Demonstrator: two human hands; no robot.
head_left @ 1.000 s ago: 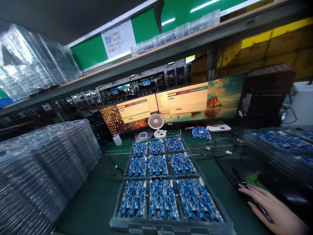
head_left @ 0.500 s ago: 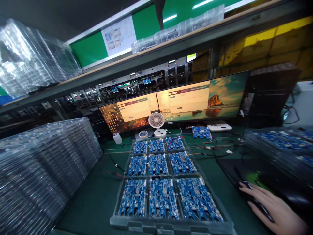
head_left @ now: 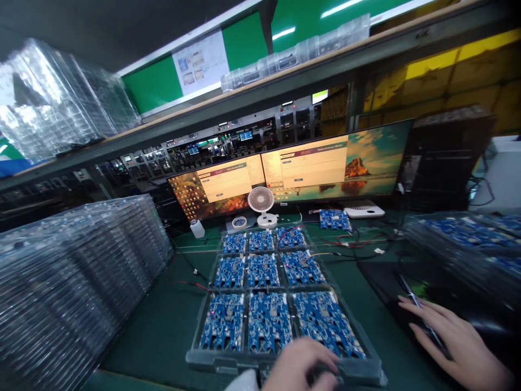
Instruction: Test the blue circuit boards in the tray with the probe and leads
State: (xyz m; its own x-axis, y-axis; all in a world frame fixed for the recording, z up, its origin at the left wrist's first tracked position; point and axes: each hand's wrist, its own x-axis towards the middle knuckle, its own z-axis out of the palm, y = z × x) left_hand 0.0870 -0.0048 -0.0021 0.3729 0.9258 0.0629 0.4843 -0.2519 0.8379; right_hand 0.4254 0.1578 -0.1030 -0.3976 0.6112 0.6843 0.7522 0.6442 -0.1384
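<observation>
A clear plastic tray point(head_left: 194, 358) with several blue circuit boards point(head_left: 268, 320) in rows lies on the green bench in front of me. My left hand point(head_left: 301, 366) is at the bottom edge of the view, fingers curled over the tray's front rim. My right hand point(head_left: 451, 342) lies to the right on a dark mouse point(head_left: 432, 338), fingers stretched over it, on a black mouse pad point(head_left: 386, 279). Thin red and black wires run from the tray's boards toward the back.
A tall stack of clear trays point(head_left: 73, 271) fills the left side. Another stack holding blue boards point(head_left: 464, 239) sits at the right. Two monitors point(head_left: 309, 168) stand behind, with a small white fan point(head_left: 260, 202), a tape roll point(head_left: 239, 222), a white bottle point(head_left: 197, 228) and a loose board point(head_left: 334, 219).
My left hand has come into view from below and closed on the tray's front rim. My right hand stays on the mouse. The view has shifted slightly.
</observation>
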